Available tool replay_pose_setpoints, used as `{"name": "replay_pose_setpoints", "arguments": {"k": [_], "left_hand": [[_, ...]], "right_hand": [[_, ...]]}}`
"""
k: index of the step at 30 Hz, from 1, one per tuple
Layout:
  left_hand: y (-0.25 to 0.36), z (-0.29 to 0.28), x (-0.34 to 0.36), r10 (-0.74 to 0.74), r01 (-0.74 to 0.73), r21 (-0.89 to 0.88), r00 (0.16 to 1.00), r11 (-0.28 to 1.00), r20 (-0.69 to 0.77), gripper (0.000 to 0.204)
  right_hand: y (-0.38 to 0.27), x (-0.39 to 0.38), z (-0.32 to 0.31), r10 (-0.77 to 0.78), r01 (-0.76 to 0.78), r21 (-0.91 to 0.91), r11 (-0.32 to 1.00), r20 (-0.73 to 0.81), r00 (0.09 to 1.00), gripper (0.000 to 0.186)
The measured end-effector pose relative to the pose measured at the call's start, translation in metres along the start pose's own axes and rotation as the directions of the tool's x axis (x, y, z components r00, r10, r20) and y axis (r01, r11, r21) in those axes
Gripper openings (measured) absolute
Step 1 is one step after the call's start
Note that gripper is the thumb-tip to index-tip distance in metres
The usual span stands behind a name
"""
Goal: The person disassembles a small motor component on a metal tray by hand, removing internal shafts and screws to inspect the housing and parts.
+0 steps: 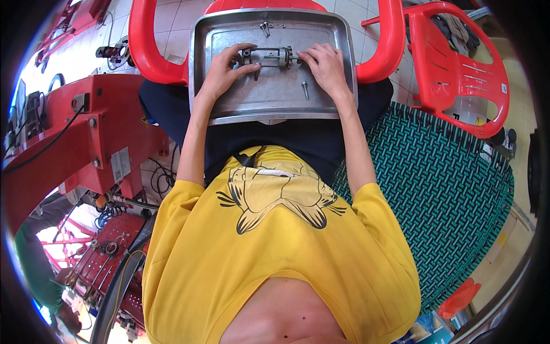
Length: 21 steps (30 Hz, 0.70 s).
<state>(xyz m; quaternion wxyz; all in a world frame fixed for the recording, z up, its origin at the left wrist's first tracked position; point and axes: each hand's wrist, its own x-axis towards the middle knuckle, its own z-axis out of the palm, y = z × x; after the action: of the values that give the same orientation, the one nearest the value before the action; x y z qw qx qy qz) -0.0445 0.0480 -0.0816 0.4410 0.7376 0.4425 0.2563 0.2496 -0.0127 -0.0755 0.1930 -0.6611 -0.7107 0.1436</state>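
Observation:
A metal mechanical assembly [267, 57], with an open frame and a toothed ring toward its right end, lies sideways above the floor of a shallow metal tray [252, 106]. My left hand [224, 71] is closed round its left end, thumb below and fingers above. At the opposite end my right hand [325, 66] pinches a thin rod-like piece [297, 60]; the fingertips partly hide it. One loose bolt [305, 90] lies in the tray below my right hand. Several small bolts [265, 28] and bits of hardware rest near the far wall.
The tray sits on a red plastic chair [157, 43] in front of me. Another red chair [458, 69] and a green woven seat [435, 195] are at my right. Red machinery [97, 137] with cables stands close on my left; a person's green sleeve [37, 269] shows beyond.

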Motion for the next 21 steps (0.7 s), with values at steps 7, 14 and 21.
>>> {"name": "replay_pose_setpoints", "arguments": {"k": [7, 14, 21], "left_hand": [[0.004, -0.001, -0.001, 0.010, -0.009, 0.056, 1.000, 0.998, -0.016, 0.057], [0.004, -0.002, 0.000, 0.004, -0.003, 0.064, 1.000, 0.998, -0.024, 0.059], [0.005, 0.000, -0.002, 0.009, -0.008, 0.064, 1.000, 0.998, -0.017, 0.059]], "right_hand": [[-0.010, 0.003, -0.009, -0.040, 0.043, 0.017, 0.999, -0.178, 0.983, 0.030], [-0.011, 0.001, -0.007, -0.046, 0.047, 0.009, 0.999, -0.050, 0.998, 0.030], [-0.005, -0.001, -0.001, 0.000, 0.000, -0.047, 0.999, -0.011, 1.000, 0.027]]}}
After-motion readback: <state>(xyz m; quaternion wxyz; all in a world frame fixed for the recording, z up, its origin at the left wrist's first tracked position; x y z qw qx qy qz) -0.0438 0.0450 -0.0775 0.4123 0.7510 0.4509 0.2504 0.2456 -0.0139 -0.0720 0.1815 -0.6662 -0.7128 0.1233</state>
